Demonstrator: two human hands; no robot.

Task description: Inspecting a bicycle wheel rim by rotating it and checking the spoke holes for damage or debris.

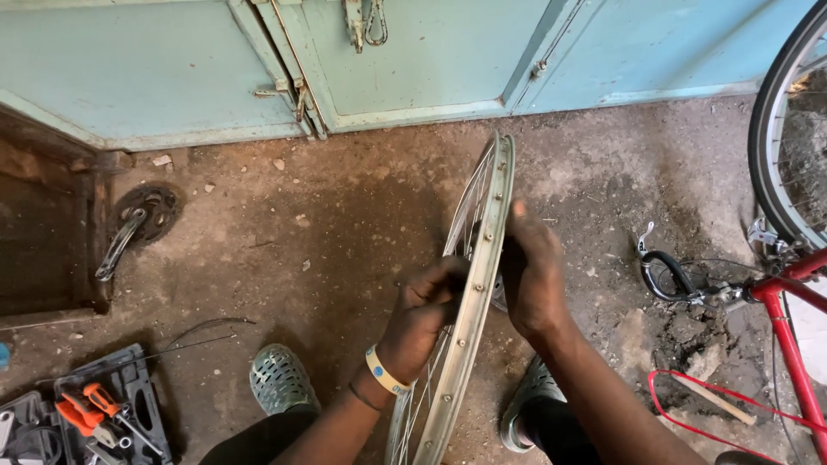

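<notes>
A bare metal bicycle rim (482, 250) with thin spokes stands upright on edge between my knees, seen nearly edge-on. My left hand (422, 314), with a yellow wristband, is closed on the spokes on the rim's left side near the middle. My right hand (530, 275) grips the rim's right side at about the same height, fingers curled around toward the hub, which is hidden behind the hands.
A crank with chainring (138, 220) lies on the dirt floor at left. An open tool case (103, 413) with orange-handled pliers sits at the lower left. A red bicycle (788, 293) stands at right. Light blue doors (413, 60) close off the back.
</notes>
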